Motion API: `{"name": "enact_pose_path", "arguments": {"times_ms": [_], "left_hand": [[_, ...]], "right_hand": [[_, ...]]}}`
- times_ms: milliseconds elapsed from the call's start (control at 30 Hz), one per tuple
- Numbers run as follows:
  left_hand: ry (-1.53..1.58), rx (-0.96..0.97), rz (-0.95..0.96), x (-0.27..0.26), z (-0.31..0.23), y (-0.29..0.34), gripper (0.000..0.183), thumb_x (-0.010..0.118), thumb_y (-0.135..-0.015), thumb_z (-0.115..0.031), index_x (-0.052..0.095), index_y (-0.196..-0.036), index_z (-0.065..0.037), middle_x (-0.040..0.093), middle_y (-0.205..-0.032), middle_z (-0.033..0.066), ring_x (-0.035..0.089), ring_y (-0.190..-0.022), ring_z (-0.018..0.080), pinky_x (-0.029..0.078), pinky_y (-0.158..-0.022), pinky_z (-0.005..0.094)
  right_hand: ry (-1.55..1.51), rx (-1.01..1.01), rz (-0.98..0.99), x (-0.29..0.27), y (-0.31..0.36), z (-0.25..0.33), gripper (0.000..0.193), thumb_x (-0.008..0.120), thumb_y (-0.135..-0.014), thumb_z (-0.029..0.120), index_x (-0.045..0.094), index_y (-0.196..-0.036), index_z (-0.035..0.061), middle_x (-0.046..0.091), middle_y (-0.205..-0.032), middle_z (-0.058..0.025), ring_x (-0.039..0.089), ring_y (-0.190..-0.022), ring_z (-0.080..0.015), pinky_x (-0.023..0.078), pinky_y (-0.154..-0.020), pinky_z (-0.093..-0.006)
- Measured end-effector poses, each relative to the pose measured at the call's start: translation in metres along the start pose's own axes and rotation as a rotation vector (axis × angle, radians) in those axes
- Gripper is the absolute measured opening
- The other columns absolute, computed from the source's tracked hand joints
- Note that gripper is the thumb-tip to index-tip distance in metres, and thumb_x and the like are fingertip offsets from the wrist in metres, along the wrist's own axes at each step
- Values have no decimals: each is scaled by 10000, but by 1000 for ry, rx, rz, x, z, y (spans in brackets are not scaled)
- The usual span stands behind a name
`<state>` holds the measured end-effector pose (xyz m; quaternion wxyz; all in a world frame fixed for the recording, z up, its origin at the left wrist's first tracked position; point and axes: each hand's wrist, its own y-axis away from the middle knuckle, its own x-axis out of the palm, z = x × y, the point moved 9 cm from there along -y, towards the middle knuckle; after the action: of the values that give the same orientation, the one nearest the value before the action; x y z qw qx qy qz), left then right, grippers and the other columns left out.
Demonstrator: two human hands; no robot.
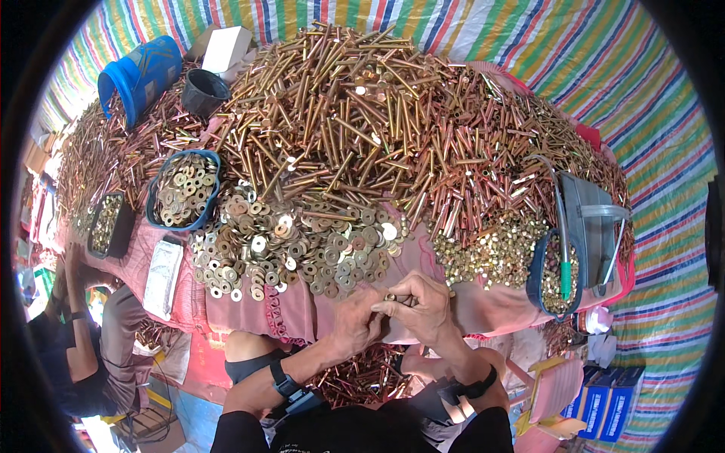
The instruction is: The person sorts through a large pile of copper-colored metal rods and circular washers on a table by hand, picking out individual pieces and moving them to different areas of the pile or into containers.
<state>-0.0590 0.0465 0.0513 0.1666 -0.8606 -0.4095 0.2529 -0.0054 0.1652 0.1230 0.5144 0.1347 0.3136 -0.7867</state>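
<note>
At the near edge of a cloth-covered table (pixel 491 309), my two hands meet. My right hand (pixel 424 306) is closed in a pinch, and a small round metal piece (pixel 390 298) shows at its fingertips; its exact kind is too small to tell. My left hand (pixel 358 315) is curled closed against it, and what its fingers hold is hidden. Just beyond the hands spreads a heap of flat metal washers (pixel 332 249). To the right of them lies a pile of small brass-coloured nuts (pixel 483 253). Behind rises a large mound of long brass-coloured bolts (pixel 340 121).
A blue basin (pixel 183 190) of washers and a black tray (pixel 109 225) stand left. A blue bucket (pixel 140 79) lies tipped behind. At right, a dark container (pixel 538 275) holds nuts beside a grey scoop (pixel 585 219). Another person's arm (pixel 74 302) is at far left.
</note>
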Motion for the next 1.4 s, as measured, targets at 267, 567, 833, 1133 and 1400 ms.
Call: {"name": "enact_pose_path", "arguments": {"times_ms": [267,567,833,1133,1400], "left_hand": [[-7,-25,42,-1,-5,-2,336,694,-853,-14,671,-1185,-67,650,-882,142,668,-794,353,530,-684,435],[-45,-26,41,0,-3,-3,252,709,-845,-5,664,-1085,-67,647,-871,134,665,-786,347,517,-674,436],[-59,-49,51,-1,-4,-4,223,695,-864,-15,668,-1080,-61,645,-862,134,660,-780,351,520,-679,434],[-43,22,56,1,-7,-6,200,809,-857,-153,685,-975,-48,680,-854,116,670,-777,327,527,-697,418],[143,68,351,9,-3,-3,291,861,-839,-302,718,-893,-55,696,-831,103,676,-735,319,525,-664,428]], "right_hand": [[-131,198,98,4,2,-5,293,907,-810,152,697,-961,15,661,-810,-72,638,-676,-142,503,-600,-298],[-30,125,120,4,6,-10,308,888,-816,91,732,-1072,20,696,-967,-91,662,-772,-157,537,-669,-317],[-2,-27,105,-2,-1,6,347,916,-802,136,717,-1055,6,694,-966,-100,667,-793,-135,539,-644,-308],[-133,-60,261,2,-8,0,200,854,-885,121,733,-988,0,714,-886,-64,651,-712,-90,515,-613,-264],[82,137,20,-4,-56,-42,127,792,-914,109,753,-965,-1,691,-842,-68,643,-727,-126,516,-654,-285]]}}
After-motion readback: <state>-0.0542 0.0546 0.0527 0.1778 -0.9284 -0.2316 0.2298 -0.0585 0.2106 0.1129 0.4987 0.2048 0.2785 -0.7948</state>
